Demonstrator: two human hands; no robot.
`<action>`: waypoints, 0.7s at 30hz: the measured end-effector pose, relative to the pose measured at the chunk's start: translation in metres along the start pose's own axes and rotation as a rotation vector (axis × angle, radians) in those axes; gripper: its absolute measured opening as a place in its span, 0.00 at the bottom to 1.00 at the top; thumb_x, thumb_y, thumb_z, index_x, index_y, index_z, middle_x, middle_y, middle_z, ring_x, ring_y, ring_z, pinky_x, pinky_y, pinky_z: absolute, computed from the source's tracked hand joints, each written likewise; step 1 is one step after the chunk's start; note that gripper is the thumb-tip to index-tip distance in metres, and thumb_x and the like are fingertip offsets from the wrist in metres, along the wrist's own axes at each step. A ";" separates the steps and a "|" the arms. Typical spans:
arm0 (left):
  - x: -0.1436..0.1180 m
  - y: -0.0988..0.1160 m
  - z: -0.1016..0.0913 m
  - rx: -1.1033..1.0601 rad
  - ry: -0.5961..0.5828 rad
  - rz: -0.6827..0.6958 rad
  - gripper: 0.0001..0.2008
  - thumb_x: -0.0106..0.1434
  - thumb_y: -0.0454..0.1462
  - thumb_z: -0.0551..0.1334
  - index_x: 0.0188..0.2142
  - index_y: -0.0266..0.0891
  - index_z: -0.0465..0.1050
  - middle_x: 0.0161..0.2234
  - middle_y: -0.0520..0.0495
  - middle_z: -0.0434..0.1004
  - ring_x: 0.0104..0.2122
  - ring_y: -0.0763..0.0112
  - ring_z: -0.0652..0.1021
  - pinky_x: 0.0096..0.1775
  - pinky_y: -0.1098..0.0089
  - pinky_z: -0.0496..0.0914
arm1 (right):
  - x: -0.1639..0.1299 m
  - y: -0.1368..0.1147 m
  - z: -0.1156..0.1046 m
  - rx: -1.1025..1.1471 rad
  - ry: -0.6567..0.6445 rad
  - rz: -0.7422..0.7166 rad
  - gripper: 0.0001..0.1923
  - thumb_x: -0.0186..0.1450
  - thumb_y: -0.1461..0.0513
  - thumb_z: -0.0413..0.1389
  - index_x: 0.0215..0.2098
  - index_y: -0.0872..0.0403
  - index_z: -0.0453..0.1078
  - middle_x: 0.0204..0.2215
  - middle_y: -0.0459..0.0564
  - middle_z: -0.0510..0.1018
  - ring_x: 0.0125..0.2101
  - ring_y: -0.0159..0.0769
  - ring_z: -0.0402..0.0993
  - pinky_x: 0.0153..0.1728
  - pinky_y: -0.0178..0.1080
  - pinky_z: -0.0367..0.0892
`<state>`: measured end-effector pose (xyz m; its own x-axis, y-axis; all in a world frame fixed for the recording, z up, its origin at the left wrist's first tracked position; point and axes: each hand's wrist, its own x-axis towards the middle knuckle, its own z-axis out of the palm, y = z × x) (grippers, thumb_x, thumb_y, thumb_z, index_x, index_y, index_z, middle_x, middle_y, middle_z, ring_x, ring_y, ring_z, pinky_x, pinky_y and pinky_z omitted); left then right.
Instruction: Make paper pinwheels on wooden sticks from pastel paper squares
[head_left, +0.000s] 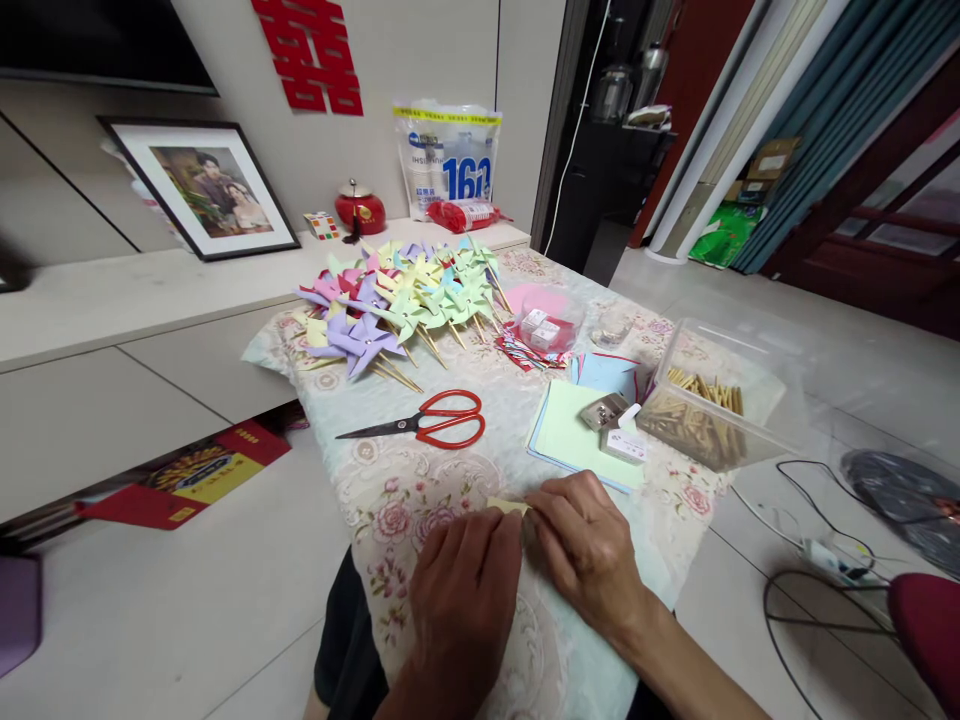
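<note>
While pressed together low in the frame — left hand (463, 570), right hand (586, 545), fingers pinching yellow paper (508, 505) — red scissors (431, 420) just above.

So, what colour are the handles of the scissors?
Red, seen in the head view: scissors on the flowered tablecloth.

Behind the floral table (420, 500), a white cabinet (150, 330) lines the pale wall (420, 50); right of it, glossy floor tiles (840, 350) meet teal curtains (832, 120).

LOCATION: home living room | EVIDENCE: framed portrait (212, 187) leaning on wall ledge; red paper wall ornament (311, 52) hanging above; floral cloth covering surface (420, 490); curtains (817, 120) hanging right; tiled floor showing throughout
</note>
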<state>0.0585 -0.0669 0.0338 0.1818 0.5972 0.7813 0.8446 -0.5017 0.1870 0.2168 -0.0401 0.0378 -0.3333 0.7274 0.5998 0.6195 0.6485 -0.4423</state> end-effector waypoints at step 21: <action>-0.008 0.022 -0.002 -0.136 -0.120 -0.144 0.20 0.65 0.35 0.57 0.55 0.26 0.70 0.48 0.32 0.73 0.47 0.52 0.72 0.47 0.54 0.67 | 0.004 -0.008 -0.007 0.901 -0.186 0.774 0.14 0.68 0.52 0.59 0.43 0.52 0.80 0.31 0.46 0.82 0.33 0.33 0.74 0.35 0.34 0.68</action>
<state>0.0741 -0.0839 0.0334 0.1297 0.7347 0.6659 0.7922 -0.4807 0.3759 0.2152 -0.0444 0.0481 -0.2355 0.9663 -0.1034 0.0063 -0.1049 -0.9945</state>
